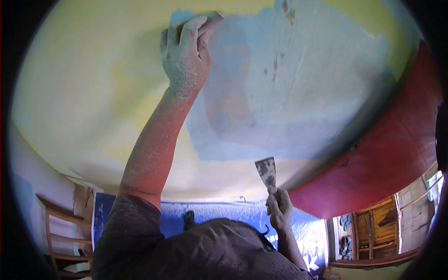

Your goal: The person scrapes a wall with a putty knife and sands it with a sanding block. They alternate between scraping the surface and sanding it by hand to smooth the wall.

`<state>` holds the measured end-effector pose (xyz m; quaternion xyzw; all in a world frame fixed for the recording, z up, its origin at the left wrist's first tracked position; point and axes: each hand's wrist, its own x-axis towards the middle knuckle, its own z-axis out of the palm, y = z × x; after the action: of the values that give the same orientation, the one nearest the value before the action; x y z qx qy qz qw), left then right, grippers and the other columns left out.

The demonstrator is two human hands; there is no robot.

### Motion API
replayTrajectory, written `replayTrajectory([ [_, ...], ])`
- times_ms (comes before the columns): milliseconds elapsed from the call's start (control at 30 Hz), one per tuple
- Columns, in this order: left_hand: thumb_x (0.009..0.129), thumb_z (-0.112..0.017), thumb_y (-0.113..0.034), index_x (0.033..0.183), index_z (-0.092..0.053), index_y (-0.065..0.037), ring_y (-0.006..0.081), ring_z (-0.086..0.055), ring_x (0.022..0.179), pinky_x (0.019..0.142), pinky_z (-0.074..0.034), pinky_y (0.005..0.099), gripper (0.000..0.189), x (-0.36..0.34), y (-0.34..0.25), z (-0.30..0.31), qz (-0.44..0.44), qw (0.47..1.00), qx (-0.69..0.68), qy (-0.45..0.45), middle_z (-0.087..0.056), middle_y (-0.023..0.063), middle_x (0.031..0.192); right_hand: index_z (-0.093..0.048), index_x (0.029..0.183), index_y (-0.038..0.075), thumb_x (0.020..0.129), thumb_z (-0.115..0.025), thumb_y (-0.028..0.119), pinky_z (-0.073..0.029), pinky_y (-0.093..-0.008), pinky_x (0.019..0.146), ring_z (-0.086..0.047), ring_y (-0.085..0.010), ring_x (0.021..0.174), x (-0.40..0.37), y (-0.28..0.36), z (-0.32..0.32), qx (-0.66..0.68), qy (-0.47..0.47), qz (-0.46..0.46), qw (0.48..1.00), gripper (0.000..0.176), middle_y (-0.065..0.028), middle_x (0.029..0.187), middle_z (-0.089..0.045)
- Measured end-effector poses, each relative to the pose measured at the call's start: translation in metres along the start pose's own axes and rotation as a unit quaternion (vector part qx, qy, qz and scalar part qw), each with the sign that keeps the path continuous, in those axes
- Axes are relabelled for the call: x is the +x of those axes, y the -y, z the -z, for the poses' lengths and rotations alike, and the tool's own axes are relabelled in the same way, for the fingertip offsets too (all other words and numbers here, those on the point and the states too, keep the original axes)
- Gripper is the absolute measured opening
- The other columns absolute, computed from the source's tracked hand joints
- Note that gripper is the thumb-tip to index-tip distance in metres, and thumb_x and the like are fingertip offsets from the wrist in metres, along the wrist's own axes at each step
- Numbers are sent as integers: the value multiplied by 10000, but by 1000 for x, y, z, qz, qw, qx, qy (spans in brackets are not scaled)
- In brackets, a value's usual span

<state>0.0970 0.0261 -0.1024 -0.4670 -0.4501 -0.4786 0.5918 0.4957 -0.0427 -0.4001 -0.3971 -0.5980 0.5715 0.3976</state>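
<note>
My left hand point(186, 51), coated in pale dust, is raised to the wall point(289, 112). Its fingers are closed around a greyish-brown piece of sandpaper point(211, 24), held against the wall at the upper edge of a light blue patch. Lower down, my right hand point(279, 210) grips a putty knife point(266, 173) by its handle. The knife's blade is upright, smeared with dark and whitish marks, and looks apart from the wall. Around the blue patch the wall is yellow and cream, and dark stains show near its top.
A blue sheet with white lettering point(172, 212) covers the floor below, with a dark foot point(189, 219) over it. A red panel point(373, 154) curves along the right. Shoes point(346, 246) lie by an opening, and a wooden rack point(70, 240) stands lower left.
</note>
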Motion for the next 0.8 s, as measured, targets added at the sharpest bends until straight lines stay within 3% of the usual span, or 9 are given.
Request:
replayTrajectory([
  [167,1023,-732,9,1348,-714,-77,337,-726,1080,965,-532,486,337,-166,-25,36,2,992,-76,97,-811,87,1291,-616,1372,-34,1150,-648,139,-486,-259,614,-595,-78,717,-2,-3,5,4,1,-21,1000,284,-50,966,-684],
  [233,992,-714,19,1338,-723,-97,335,-731,1088,955,-539,492,366,-263,-36,66,44,968,-71,238,-794,76,1295,-618,1368,-31,1153,-645,142,-491,-263,616,-603,-82,720,-1,-12,4,36,-5,-32,999,277,-56,968,-688],
  [300,970,-702,12,1334,-733,-118,347,-730,1106,939,-548,513,388,-319,-51,97,69,906,-96,407,-763,73,1294,-620,1344,-26,1142,-661,156,-489,-272,600,-594,-87,689,3,-22,8,9,-10,-58,998,275,-68,947,-687],
  [333,976,-715,-1,1334,-738,-120,353,-727,1114,932,-550,520,378,-333,-55,108,82,897,-103,422,-750,73,1287,-620,1334,-24,1134,-663,153,-483,-270,591,-587,-87,671,7,-22,9,-11,-16,-66,998,271,-71,932,-683],
  [467,981,-768,-27,1360,-697,-81,361,-722,1093,917,-571,510,389,-321,-52,112,109,926,-113,344,-731,95,1243,-618,1278,-12,1104,-662,128,-485,-279,578,-586,-100,631,20,-22,9,-5,-20,-9,1000,228,-81,912,-687],
  [533,965,-796,-30,1349,-656,-34,371,-724,1018,888,-580,497,410,-281,-46,110,93,948,-118,282,-727,132,1212,-604,1357,-17,1099,-668,119,-522,-290,607,-608,-108,675,36,-8,5,-22,2,26,999,298,-83,952,-696],
  [667,875,-824,-6,1274,-614,-11,359,-734,1006,902,-581,482,452,-243,-32,103,232,926,-211,208,-721,159,1180,-573,1457,0,1091,-648,75,-509,-290,604,-595,-95,681,63,43,-21,-25,15,117,993,381,-57,934,-677],
  [767,884,-791,-22,1266,-592,-26,315,-719,901,898,-552,478,430,-177,-11,100,64,935,-281,207,-713,145,1102,-508,1599,26,1063,-641,9,-492,-283,640,-572,-89,712,80,94,-49,-25,3,179,983,552,-45,924,-646],
  [800,859,-768,-41,1249,-586,-34,328,-686,859,845,-522,491,430,-152,-3,96,1,931,-288,224,-690,126,1043,-509,1608,26,1052,-651,0,-493,-284,653,-568,-93,719,87,111,-58,-54,-3,217,975,575,-46,925,-642],
])
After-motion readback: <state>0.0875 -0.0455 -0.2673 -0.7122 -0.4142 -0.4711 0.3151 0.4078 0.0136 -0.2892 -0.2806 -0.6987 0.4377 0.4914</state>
